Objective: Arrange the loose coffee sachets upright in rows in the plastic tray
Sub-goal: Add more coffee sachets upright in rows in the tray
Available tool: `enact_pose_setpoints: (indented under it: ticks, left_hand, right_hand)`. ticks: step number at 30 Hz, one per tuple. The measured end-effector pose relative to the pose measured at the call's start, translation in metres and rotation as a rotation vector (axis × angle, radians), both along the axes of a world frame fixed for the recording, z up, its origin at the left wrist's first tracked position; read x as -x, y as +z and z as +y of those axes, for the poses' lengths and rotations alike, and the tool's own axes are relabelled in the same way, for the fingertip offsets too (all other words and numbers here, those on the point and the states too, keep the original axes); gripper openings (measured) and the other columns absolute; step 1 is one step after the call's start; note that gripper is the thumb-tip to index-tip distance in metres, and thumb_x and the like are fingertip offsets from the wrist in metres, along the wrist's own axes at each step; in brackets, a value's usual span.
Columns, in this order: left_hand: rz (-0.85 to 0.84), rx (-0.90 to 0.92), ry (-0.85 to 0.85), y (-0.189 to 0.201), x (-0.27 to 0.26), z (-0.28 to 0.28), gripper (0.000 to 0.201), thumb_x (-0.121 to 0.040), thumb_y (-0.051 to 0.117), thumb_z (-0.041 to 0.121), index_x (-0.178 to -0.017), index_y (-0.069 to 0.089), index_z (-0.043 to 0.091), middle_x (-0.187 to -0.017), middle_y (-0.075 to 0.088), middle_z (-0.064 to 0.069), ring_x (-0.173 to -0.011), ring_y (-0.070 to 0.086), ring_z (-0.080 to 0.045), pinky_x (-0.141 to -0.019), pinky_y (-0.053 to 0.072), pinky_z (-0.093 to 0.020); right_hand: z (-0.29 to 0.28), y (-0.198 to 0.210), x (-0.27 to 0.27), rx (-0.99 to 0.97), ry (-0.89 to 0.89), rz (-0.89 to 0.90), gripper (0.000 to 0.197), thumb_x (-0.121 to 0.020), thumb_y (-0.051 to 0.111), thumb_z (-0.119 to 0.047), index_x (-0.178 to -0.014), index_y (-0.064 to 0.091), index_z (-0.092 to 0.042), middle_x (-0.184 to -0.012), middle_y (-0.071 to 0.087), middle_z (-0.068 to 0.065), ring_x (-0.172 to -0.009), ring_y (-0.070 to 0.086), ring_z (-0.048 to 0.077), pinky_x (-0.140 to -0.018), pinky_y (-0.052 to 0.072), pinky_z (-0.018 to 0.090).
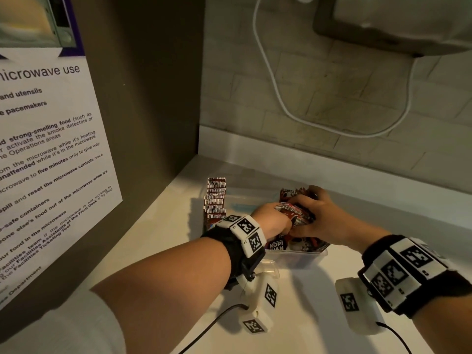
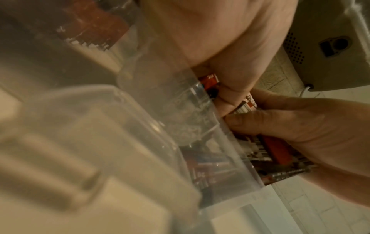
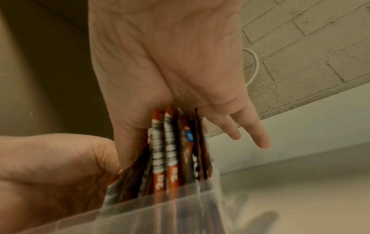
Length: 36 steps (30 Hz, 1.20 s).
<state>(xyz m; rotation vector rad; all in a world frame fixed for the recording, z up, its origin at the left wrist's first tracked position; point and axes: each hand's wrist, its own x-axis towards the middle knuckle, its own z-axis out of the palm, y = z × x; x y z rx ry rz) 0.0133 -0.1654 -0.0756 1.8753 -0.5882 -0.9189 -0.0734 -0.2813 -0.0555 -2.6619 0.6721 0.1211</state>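
1. A white notice on the dark panel at the left carries the heading "microwave use", its first letter cut off by the picture's edge.
2. Lower lines of the notice read in part "and utensils", "pacemakers", "strong-smelling food (such as", "the smoke detectors", "Operations areas", "five minutes", "reset the microwave controls", "safe containers", "Facilities team" and "Front Desk".
3. A sachet lying in the plastic tray, near its front wall, shows "KOPI" in white letters.
4. Two orange sachet edges in the right wrist view bear a number that looks like "20".
5. Sachets standing in a row show barcodes only.
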Motion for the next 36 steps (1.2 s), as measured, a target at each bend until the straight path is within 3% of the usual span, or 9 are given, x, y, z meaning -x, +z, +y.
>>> enact_pose_setpoints:
  ticks: [6, 11, 14, 19, 22, 24, 29, 32, 36]
  left_hand:
    - [0.081, 0.066, 0.084, 0.000, -0.003, 0.002, 0.040, -0.078, 0.056, -0.006, -0.117, 0.060, 0.002, -0.101, 0.063, -0.019, -0.093, 0.062, -0.035, -0.070, 0.041, -0.030]
    - [0.099, 0.060, 0.105, 0.003, -0.001, 0.003, 0.037, -0.083, 0.056, -0.005, -0.119, 0.060, 0.002, -0.118, 0.063, -0.021, -0.105, 0.062, -0.032, -0.073, 0.051, -0.030]
    - [0.115, 0.038, 0.196, 0.004, -0.005, 0.005, 0.028, -0.084, 0.054, -0.003, -0.110, 0.061, 0.003, -0.105, 0.063, -0.018, -0.105, 0.062, -0.033, -0.052, 0.045, -0.025]
    - [0.282, 0.057, 0.279, 0.008, -0.004, 0.004, 0.009, -0.089, 0.053, 0.005, -0.094, 0.060, 0.004, -0.078, 0.056, -0.009, -0.069, 0.052, -0.020, -0.067, 0.048, -0.031]
    - [0.308, 0.044, 0.289, 0.010, -0.006, -0.001, 0.016, -0.089, 0.055, 0.003, -0.104, 0.060, 0.004, -0.111, 0.063, -0.017, -0.098, 0.060, -0.029, -0.091, 0.050, -0.036]
    - [0.293, 0.002, 0.325, 0.010, -0.008, 0.000, 0.026, -0.091, 0.056, 0.002, -0.117, 0.056, 0.000, -0.125, 0.057, -0.018, -0.114, 0.055, -0.029, -0.088, 0.045, -0.031]
    - [0.333, 0.084, 0.312, 0.010, -0.006, 0.002, 0.035, -0.084, 0.055, 0.008, -0.118, 0.057, 0.000, -0.114, 0.062, -0.013, -0.101, 0.059, -0.028, -0.092, 0.049, -0.034]
    - [0.369, 0.134, 0.311, 0.011, -0.003, 0.002, 0.037, -0.083, 0.056, 0.004, -0.120, 0.059, 0.001, -0.118, 0.063, -0.022, -0.109, 0.061, -0.039, -0.094, 0.051, -0.039]
    - [0.350, 0.135, 0.305, 0.011, -0.002, 0.004, 0.030, -0.074, 0.056, -0.003, -0.104, 0.060, 0.001, -0.112, 0.064, -0.021, -0.106, 0.061, -0.036, -0.096, 0.051, -0.046]
  right_hand:
    - [0.000, -0.008, -0.001, 0.014, -0.037, -0.026, 0.071, -0.074, 0.074, -0.039, -0.137, 0.042, -0.040, -0.154, 0.007, 0.004, -0.136, 0.027, 0.043, -0.109, 0.035, 0.049]
    - [0.001, -0.011, 0.001, 0.059, -0.029, -0.045, 0.065, -0.077, 0.072, -0.037, -0.136, 0.044, -0.037, -0.153, 0.010, 0.008, -0.134, 0.030, 0.044, -0.110, 0.034, 0.050]
    - [0.000, -0.012, 0.001, 0.060, -0.042, -0.043, 0.067, -0.079, 0.070, -0.027, -0.138, 0.041, -0.037, -0.154, 0.009, 0.006, -0.134, 0.028, 0.046, -0.109, 0.036, 0.050]
    - [0.003, -0.010, 0.001, 0.064, -0.062, -0.035, 0.070, -0.079, 0.072, -0.027, -0.139, 0.038, -0.036, -0.155, 0.008, 0.005, -0.134, 0.030, 0.046, -0.107, 0.039, 0.051]
    - [0.006, -0.005, 0.003, 0.079, -0.054, -0.046, 0.075, -0.077, 0.074, -0.028, -0.139, 0.034, -0.038, -0.155, 0.008, 0.007, -0.134, 0.030, 0.047, -0.105, 0.040, 0.052]
    - [0.013, 0.001, 0.007, 0.057, -0.055, -0.096, 0.079, -0.072, 0.077, -0.032, -0.137, 0.033, -0.039, -0.152, 0.013, 0.008, -0.133, 0.032, 0.046, -0.105, 0.041, 0.053]
    - [0.040, 0.018, 0.019, 0.423, 0.034, -0.319, 0.048, -0.064, 0.079, -0.042, -0.106, 0.058, -0.028, -0.118, 0.048, -0.002, -0.102, 0.045, 0.027, -0.084, 0.041, 0.040]
    - [0.056, 0.026, 0.020, 0.565, 0.279, -0.141, 0.010, -0.079, 0.063, -0.040, -0.088, 0.068, -0.037, -0.100, 0.058, -0.021, -0.097, 0.046, 0.017, -0.075, 0.026, 0.032]
    - [0.060, 0.021, 0.017, 0.577, 0.565, 0.195, 0.064, -0.076, 0.009, -0.054, -0.120, 0.054, -0.047, -0.111, 0.061, -0.023, -0.105, 0.037, 0.009, -0.076, 0.017, 0.031]
